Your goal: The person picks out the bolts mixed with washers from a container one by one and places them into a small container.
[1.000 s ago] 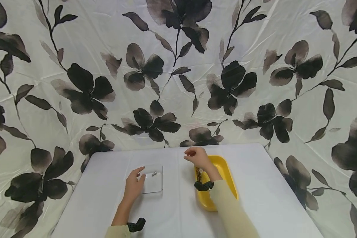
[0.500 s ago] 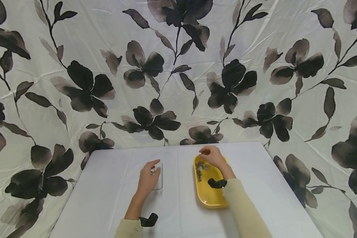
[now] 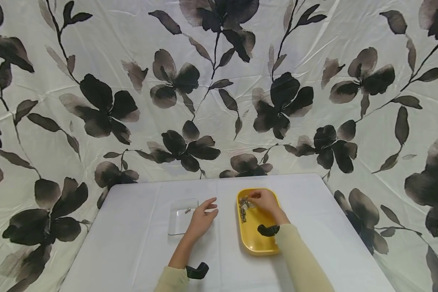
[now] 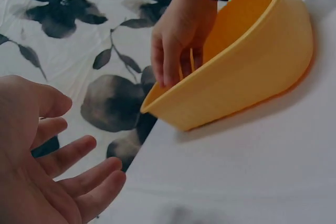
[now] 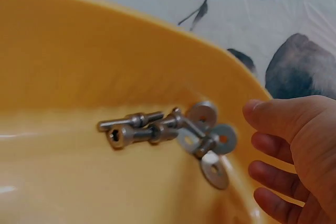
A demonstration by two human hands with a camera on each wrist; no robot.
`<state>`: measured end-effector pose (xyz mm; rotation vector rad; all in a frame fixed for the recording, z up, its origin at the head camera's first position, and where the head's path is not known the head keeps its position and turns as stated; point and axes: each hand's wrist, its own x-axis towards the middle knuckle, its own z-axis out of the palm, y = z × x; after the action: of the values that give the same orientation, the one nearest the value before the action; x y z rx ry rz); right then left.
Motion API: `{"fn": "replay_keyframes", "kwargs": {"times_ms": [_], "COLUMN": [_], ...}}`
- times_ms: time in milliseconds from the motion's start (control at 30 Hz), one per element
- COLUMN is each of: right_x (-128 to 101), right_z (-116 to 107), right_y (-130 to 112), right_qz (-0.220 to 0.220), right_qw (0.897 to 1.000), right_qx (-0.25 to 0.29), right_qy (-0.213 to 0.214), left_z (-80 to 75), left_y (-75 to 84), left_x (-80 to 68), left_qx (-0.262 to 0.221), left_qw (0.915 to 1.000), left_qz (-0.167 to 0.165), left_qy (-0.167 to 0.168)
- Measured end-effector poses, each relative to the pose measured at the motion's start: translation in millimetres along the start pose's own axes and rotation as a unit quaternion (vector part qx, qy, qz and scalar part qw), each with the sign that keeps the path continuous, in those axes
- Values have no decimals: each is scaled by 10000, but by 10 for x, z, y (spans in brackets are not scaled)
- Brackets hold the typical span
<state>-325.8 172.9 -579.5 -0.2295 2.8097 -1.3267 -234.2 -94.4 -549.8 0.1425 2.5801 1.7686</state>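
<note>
White table, left hand spread, right hand likewise near washers, clear box in head view only

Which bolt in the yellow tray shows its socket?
The lower-left bolt in the right wrist view: its head faces left with a hex recess. The bolt just above shows a plain end; I see no other recess.
</note>
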Motion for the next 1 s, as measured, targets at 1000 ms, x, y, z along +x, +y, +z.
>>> {"fn": "replay_keyframes", "kwargs": {"times_ms": [1000], "right_x": [-19], "right_z": [346], "right_y": [154], "right_qz": [695], "right_qw": [9971], "right_qx": [-74], "right_qy": [291], "left_z": [820], "left_y": [-324], "left_x": [-204], "left_qx": [-1790], "left_qw": [9692], "left_qz": [-351], "left_qy": [-1653]}}
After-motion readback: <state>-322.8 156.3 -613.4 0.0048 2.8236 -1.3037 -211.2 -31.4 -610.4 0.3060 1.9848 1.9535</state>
